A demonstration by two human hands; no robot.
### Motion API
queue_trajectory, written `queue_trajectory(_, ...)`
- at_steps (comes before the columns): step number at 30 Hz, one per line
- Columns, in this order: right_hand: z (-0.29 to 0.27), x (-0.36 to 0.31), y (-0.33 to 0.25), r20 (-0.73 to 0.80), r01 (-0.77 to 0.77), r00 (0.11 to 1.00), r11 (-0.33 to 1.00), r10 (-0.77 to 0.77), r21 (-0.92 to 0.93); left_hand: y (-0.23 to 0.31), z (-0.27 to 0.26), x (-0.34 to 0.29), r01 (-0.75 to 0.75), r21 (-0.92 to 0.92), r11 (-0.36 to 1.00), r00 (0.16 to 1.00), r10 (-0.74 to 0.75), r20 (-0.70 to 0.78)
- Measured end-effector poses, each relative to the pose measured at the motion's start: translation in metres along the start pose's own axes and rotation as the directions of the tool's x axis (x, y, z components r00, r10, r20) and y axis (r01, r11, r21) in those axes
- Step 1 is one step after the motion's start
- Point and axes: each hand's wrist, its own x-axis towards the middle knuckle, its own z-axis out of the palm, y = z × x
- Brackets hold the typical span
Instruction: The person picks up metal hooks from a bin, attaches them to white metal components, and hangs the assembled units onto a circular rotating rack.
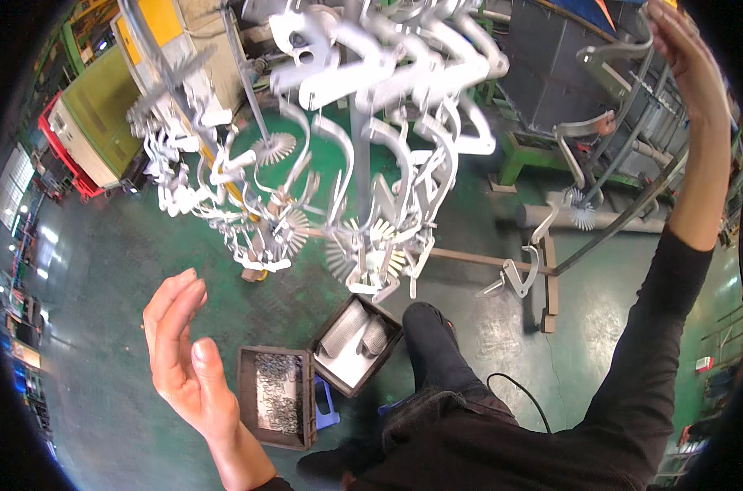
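My left hand (187,352) is raised at the left, its fingers slightly curled, the thumb apart and nothing in it. My right arm reaches up to the far right edge. There my right hand (689,61) has its fingertips at the end of a curved silver metal bracket (621,51), gripping it near a rack pole. Other curved brackets (588,128) hang lower on that rack. In front of me hangs a dense cluster of pale metal brackets (388,74) around a pole, with more curved arms (404,151) beneath.
Two dark crates stand by my legs: one (312,401) holds many small metal parts, the other (326,327) holds grey cylindrical pieces on a white sheet. Another loaded rack (175,164) stands left. A rack's brown base bar (469,258) crosses the green floor. Further off is a green-and-white cabinet (97,114).
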Motion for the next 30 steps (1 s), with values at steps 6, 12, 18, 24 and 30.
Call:
queue_trajectory(6,-0.027,0.036,0.008,-0.018,-0.032,0.999,0.999,0.032,0.027,0.062,0.028,0.097,-0.078,-0.022,0.997,0.995,0.079,0.066)
queue_trajectory(12,0.021,0.06,0.042,-0.067,-0.054,0.996,0.987,0.065,0.149,0.099,0.049,0.174,-0.122,0.097,0.988,0.991,0.115,0.07)
queue_trajectory(18,0.048,0.098,0.083,-0.039,-0.109,0.991,0.948,0.126,0.3,0.127,0.082,0.262,0.067,0.081,0.994,0.985,-0.079,0.155)
queue_trajectory(24,0.084,0.128,0.123,-0.018,-0.137,0.988,0.918,0.155,0.373,0.117,0.12,0.316,0.064,0.116,0.991,0.952,-0.095,0.29)
queue_trajectory(30,0.135,0.152,0.132,0.058,-0.144,0.99,0.882,0.132,0.449,0.113,0.126,0.32,0.176,0.275,0.945,0.937,-0.246,0.246)
